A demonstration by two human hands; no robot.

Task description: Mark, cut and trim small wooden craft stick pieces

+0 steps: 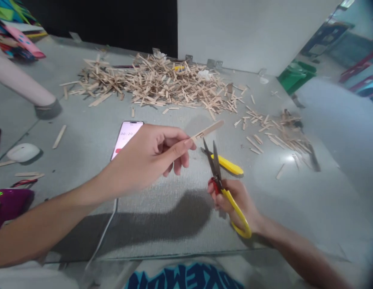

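Between the thumb and fingers of my left hand (162,156) is a flat wooden craft stick (211,129), its rounded end pointing up to the right. Dark marks or notches show on the stick near my fingertips. My right hand (234,196) grips a pair of scissors (215,166) with one yellow and one red handle. The blades are parted and point up, their tips just below the stick; whether they touch it I cannot tell. Behind the blades a yellow utility knife (230,164) lies on the table.
A large heap of cut wooden pieces (162,82) spreads along the back, with a smaller scatter (282,134) at right. A phone (126,134) showing a timer lies partly behind my left hand. A white mouse (23,153) and a purple device (15,204) are at left.
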